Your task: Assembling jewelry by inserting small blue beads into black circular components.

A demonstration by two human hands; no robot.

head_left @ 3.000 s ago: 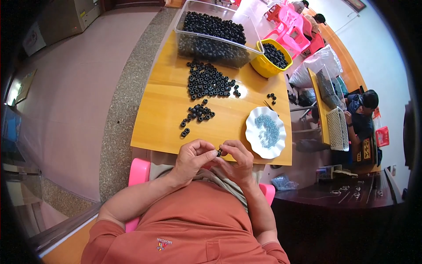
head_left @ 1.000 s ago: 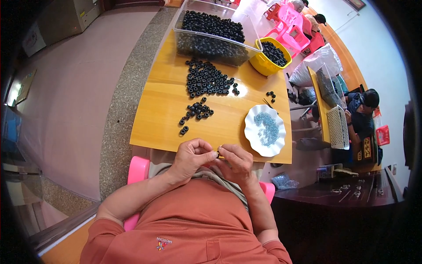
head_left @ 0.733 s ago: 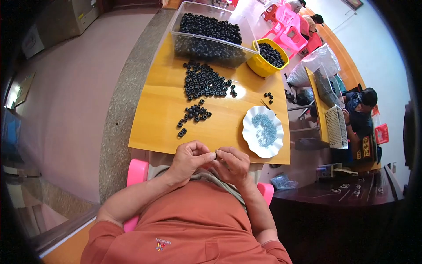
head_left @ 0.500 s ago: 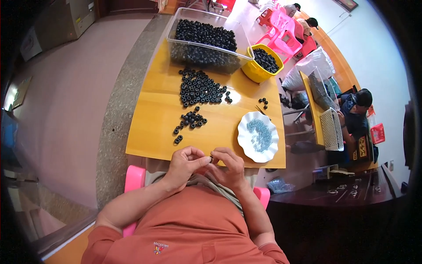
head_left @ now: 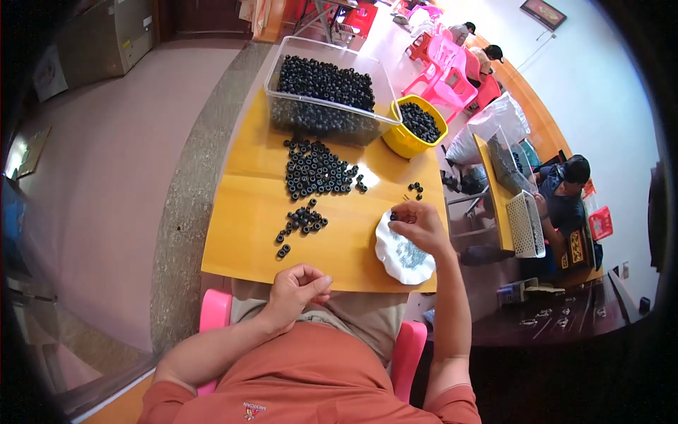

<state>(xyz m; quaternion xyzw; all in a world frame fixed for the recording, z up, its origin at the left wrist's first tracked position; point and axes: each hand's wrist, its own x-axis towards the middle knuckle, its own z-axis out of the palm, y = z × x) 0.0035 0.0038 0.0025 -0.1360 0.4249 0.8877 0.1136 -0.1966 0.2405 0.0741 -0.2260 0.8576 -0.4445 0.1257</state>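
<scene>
My right hand point(head_left: 422, 227) reaches over the far part of a white scalloped plate point(head_left: 385, 260), its thumb and fingers pinched on a small black ring point(head_left: 393, 218). Small clear bluish pieces point(head_left: 407, 256) lie in the plate, partly covered by the hand. My left hand point(head_left: 296, 291) stays in front of my body at the table's near edge, thumb pressed to curled fingers; whether it holds anything is hidden. Up the table from it lies a small loose group of black rings point(head_left: 306, 218), with a larger spread of black rings point(head_left: 316, 169) beyond.
At the table's far end stand a clear plastic bin point(head_left: 337, 116) full of black rings and a yellow tub point(head_left: 408, 145) of the same. A few rings point(head_left: 416, 188) lie near the right edge. Another person point(head_left: 565, 194) sits at a table on the right.
My hands have parted. The right one has moved from beside the left, forward and right to the plate, with a black ring between its fingers. The left has barely moved. The view has shifted slightly.
</scene>
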